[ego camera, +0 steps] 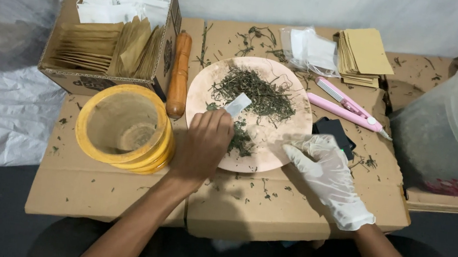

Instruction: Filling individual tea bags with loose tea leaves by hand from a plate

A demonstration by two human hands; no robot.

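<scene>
White sachet [238,104] pokes above left hand's [204,146] grip, seemingly pinched.

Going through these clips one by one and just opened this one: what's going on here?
A person sits at a cardboard-covered table. The bare left hand holds a small white sachet over a round pink plate of dried green herbs. The gloved right hand rests on the plate's near edge. A yellow jar, a box of sachets and envelopes and a pink sealer lie around.

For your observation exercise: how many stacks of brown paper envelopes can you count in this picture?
2. One stack of brown envelopes stands inside the cardboard box at far left; another stack lies on the table's far right side.
</scene>
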